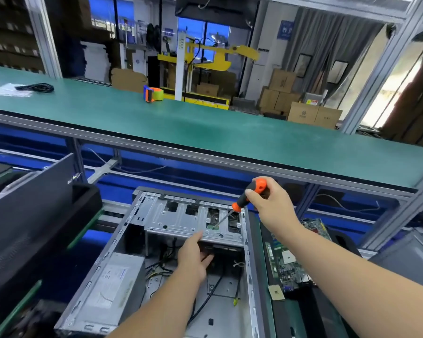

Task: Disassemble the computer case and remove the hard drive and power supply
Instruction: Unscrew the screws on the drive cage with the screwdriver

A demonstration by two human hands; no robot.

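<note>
An open grey computer case lies on its side in front of me. Its metal drive cage sits at the far end, with the hard drive showing through a cutout. The grey power supply occupies the near left corner. My right hand grips an orange and black screwdriver, whose tip reaches down onto the cage near the drive. My left hand has its fingers extended, touching the front lip of the cage from below.
A black side panel leans at the left. A removed green motherboard lies to the right of the case. Above runs a green bench shelf with an orange tape dispenser and a coiled black cable.
</note>
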